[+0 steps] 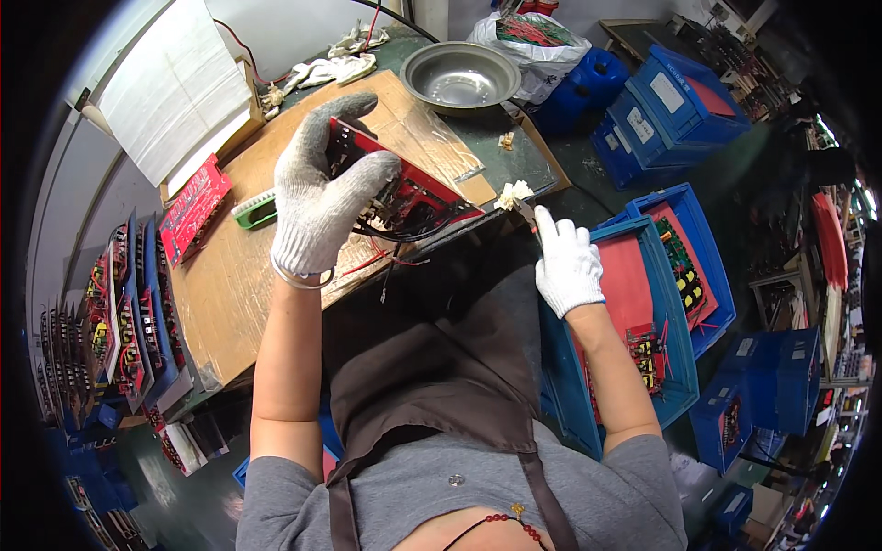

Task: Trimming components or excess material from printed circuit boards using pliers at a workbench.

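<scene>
My left hand [317, 197], in a greyish-white knit glove, grips a red circuit board [430, 195] by its edge, thumb on the near side. The board is tilted up over the front edge of the work table, and black and red wires [390, 248] dangle below it. My right hand [568, 264], in a white glove, is closed round a small flat-bladed tool [526, 213], its handle mostly hidden by the fingers. A lumpy cream-coloured clump [513, 194] sits at the tool's tip, by the table corner, right of the board.
On the cardboard-covered table [220, 312] lie a green brush [254, 210] and another red board [195, 209]. A metal bowl [459, 77] stands at the back. Blue bins [684, 367] with boards stand close on my right; racked boards [138, 312] line the left.
</scene>
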`<state>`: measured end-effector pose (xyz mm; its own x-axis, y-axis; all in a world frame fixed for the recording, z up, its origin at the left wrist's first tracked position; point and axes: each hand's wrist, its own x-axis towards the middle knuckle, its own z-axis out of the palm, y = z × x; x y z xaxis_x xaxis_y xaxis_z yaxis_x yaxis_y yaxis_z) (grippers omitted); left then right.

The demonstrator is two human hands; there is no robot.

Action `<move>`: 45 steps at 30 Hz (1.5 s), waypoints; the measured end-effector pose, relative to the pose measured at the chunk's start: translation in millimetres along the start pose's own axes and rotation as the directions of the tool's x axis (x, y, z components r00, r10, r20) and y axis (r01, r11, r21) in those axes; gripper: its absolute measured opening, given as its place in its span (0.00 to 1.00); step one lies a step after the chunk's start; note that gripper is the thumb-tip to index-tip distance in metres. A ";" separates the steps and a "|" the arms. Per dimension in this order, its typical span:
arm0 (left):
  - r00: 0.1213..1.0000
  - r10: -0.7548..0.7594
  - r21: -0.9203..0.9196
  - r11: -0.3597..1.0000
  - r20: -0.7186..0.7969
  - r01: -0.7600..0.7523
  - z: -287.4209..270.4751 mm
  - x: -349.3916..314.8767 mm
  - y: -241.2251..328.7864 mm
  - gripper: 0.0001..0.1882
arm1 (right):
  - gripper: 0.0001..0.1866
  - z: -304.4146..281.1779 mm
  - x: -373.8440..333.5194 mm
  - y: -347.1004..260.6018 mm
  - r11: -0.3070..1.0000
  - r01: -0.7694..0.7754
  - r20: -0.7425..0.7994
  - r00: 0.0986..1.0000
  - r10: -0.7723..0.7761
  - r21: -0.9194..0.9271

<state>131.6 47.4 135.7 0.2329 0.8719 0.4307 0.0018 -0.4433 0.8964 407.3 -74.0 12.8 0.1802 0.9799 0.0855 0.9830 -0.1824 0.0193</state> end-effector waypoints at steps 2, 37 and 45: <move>1.000 -0.011 -0.024 1.000 0.001 0.011 2.2 -0.4 1.8 0.28 | 0.41 -0.6 -0.1 2.3 0.984 -0.034 0.076 0.997 0.021 0.177; 0.999 -0.017 0.074 0.997 0.042 0.014 4.3 0.6 3.5 0.30 | 0.27 1.9 2.4 23.1 0.677 -0.042 0.106 0.993 -0.054 0.735; 0.999 -0.004 0.068 0.998 0.045 0.001 6.3 -0.9 4.5 0.30 | 0.28 2.4 5.6 22.0 0.892 0.044 0.041 0.997 -0.070 0.450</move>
<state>137.6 43.3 138.7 0.2765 0.8636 0.4217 0.0683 -0.4553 0.8877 430.0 -72.4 11.3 0.1119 0.9928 0.0432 0.9002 -0.0828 -0.4274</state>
